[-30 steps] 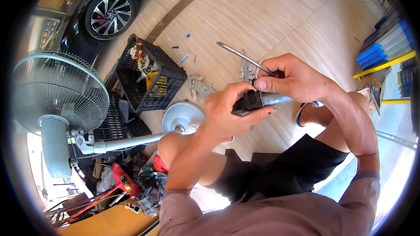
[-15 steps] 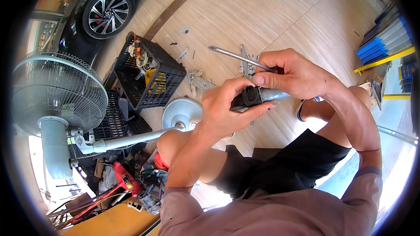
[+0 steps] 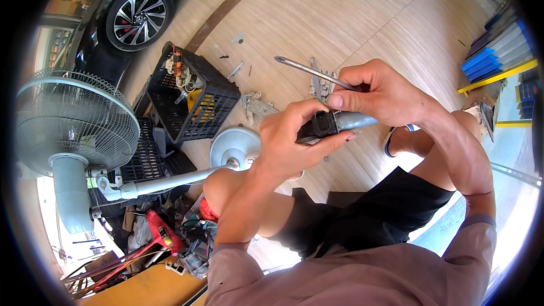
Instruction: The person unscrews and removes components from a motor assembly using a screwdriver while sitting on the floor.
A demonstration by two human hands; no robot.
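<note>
My left hand [image 3: 283, 141] is closed around a grey metal cylindrical part with a squarish black plug socket [image 3: 325, 124] at its near end. The thumb and fingers grip the black end, while the smooth grey body [image 3: 356, 120] runs off to the right under my other hand. In my right hand [image 3: 388, 97] is a screwdriver [image 3: 306, 68], its bare metal shaft pointing up and left, past the part. Most of its handle is hidden in the palm. My right thumb and fingertips are beside the top of the black socket; whether they touch it I cannot tell.
A grey fan [image 3: 76, 124] lies tilted at the left, its pole reaching to a round base [image 3: 235, 148]. Behind stands a black crate [image 3: 192, 102] of parts. Metal brackets [image 3: 258, 105] lie on the floor. A car wheel [image 3: 140, 17] is far left, blue-edged stacks [image 3: 490, 59] far right.
The screwdriver's tip has shifted slightly right, its shaft a little steeper. Both hands keep nearly the same place and grip.
</note>
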